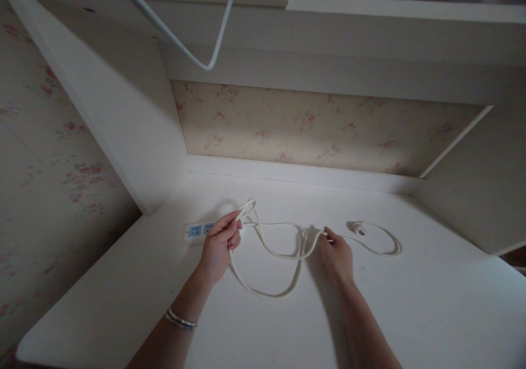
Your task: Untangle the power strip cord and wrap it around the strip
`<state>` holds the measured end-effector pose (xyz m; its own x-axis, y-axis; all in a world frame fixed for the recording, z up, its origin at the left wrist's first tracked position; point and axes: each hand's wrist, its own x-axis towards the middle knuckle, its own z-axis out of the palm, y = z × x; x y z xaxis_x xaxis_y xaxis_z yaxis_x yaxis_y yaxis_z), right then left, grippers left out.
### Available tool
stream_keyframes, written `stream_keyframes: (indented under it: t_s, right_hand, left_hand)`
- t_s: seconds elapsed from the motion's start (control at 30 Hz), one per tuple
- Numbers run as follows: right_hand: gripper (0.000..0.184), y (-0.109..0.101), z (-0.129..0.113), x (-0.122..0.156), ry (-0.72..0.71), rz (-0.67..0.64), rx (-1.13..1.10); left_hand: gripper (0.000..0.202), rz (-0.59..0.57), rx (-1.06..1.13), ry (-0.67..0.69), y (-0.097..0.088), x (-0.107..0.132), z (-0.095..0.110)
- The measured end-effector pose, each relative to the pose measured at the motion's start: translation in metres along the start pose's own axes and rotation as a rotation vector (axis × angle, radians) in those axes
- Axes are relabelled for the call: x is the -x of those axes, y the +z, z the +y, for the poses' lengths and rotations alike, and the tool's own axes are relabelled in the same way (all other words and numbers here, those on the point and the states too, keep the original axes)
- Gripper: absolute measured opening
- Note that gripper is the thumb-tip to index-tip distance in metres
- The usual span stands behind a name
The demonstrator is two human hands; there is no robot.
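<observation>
Our left hand (217, 247) pinches the cord (267, 294) just beside the strip (196, 230); our right hand (337, 257) pinches it nearer the plug (360, 228). Pulling apart could knot the slack loops on the desk (411, 314), or drag the strip.

Home; floral wallpaper (312, 122) (white desk (411, 303))

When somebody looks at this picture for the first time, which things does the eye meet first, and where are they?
The white cord loops across the middle of the white desk, pinched by the left hand and the right hand. Just left of the left hand lies a power strip with blue sockets. The plug rests at the cord's right end, and flowered wallpaper fills the back.
</observation>
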<state>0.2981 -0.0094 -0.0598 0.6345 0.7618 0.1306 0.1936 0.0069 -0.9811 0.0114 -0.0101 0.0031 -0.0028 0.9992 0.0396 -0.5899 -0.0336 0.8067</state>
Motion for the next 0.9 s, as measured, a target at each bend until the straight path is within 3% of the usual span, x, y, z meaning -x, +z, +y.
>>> stream_keyframes:
  t_s: [0.1, 0.23, 0.33, 0.43, 0.53, 0.7, 0.77, 0.9]
  right_hand:
    - [0.038, 0.003, -0.013, 0.011, -0.140, -0.001, 0.177]
    - [0.039, 0.011, -0.020, 0.023, -0.301, 0.018, 0.118]
    - [0.036, 0.015, -0.019, 0.027, -0.242, -0.044, 0.005]
    - [0.037, 0.018, -0.017, 0.027, -0.074, -0.144, -0.077]
    - [0.045, 0.022, -0.010, 0.027, -0.006, -0.266, -0.045]
    - [0.064, 0.030, 0.010, 0.028, -0.253, -0.447, 0.236]
    - [0.056, 0.030, 0.014, 0.026, -0.382, -0.417, 0.323]
    - [0.039, 0.024, 0.005, 0.021, -0.543, -0.229, 0.457]
  left_hand:
    - [0.026, -0.060, -0.059, -0.001, -0.001, 0.001, -0.003]
    - [0.026, -0.133, -0.257, 0.032, -0.002, 0.002, -0.009]
    - [0.024, -0.198, -0.440, 0.077, -0.001, 0.005, -0.012]
    - [0.023, -0.229, -0.577, 0.129, 0.001, 0.009, -0.014]
    - [0.025, -0.257, -0.673, 0.156, 0.001, 0.011, -0.016]
    - [0.023, -0.262, -0.806, 0.206, 0.001, 0.010, -0.018]
    - [0.023, -0.255, -0.853, 0.216, 0.001, 0.009, -0.020]
    - [0.023, -0.307, -0.914, 0.220, 0.003, 0.011, -0.023]
